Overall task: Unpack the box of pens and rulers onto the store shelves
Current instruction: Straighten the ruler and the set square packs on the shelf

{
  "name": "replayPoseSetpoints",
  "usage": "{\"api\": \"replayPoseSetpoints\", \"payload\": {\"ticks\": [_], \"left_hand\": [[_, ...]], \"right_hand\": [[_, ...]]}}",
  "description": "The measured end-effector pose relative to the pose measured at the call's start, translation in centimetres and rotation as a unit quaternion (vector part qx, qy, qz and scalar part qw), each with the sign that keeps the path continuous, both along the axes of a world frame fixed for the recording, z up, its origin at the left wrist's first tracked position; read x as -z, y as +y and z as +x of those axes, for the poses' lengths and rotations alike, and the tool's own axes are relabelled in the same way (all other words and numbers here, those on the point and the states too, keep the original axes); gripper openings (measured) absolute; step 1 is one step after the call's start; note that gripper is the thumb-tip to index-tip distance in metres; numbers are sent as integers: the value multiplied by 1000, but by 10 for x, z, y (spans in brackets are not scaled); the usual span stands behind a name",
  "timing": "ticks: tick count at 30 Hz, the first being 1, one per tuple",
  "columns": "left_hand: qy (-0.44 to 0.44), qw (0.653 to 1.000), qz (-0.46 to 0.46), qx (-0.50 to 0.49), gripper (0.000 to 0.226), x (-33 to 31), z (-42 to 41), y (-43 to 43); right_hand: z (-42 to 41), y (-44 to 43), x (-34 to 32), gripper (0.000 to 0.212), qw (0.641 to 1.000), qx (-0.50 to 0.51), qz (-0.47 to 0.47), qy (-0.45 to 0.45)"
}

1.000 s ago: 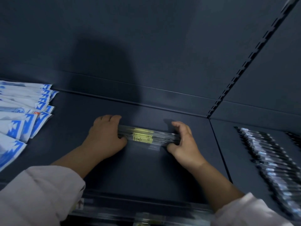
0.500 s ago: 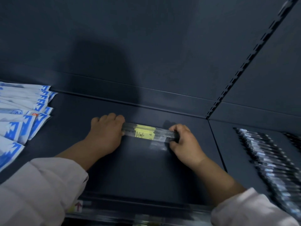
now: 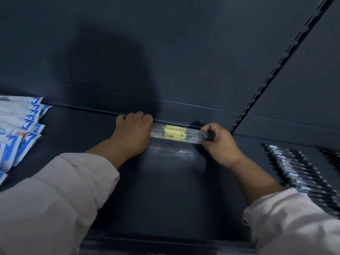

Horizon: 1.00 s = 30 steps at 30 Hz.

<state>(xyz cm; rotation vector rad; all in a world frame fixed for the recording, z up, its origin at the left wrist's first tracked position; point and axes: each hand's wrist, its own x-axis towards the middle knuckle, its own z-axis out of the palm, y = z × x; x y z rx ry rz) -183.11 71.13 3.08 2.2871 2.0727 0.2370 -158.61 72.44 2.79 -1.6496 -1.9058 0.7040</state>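
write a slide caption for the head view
Left hand and right hand grip the ends of a clear ruler pack near the back of a dark shelf.

Both hands grip a clear ruler bundle [image 3: 179, 134] with a yellow label, left hand [image 3: 133, 134] and right hand [image 3: 219, 144] at its ends, against the dark shelf's [image 3: 165, 190] back wall.

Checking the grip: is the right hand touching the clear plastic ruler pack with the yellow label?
Touching. The head view shows the right hand pinching the end of the clear plastic ruler pack with the yellow label between thumb and fingers.
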Motion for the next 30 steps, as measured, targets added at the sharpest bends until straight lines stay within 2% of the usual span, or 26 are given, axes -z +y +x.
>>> {"api": "replayPoseSetpoints", "payload": {"ticks": [2,4,6,9,13,17,23,30], "left_hand": [[28,999,-45,-4,31,2,3,7],[55,995,-84,-5,43,7,8,9],[82,994,-73,20,65,12,13,11],[94,993,-32,66,83,21,19,11],[59,995,-49,63,87,35,18,16],[52,995,-46,66,101,43,17,12],[44,995,-57,62,93,49,16,1],[28,994,-83,71,90,47,16,-15]], "right_hand": [[0,3,2,34,997,-9,-7,-75],[-5,1,6,50,967,-29,-13,-253],[-11,-2,8,66,944,-31,-17,-327],[-15,2,10,76,939,-36,-18,-341],[-13,8,19,74,942,-73,-56,-324],[-11,4,31,77,947,-70,-35,-311],[-10,-6,36,68,942,-67,-23,-328],[-11,-24,35,66,937,-66,-52,-338]]}}
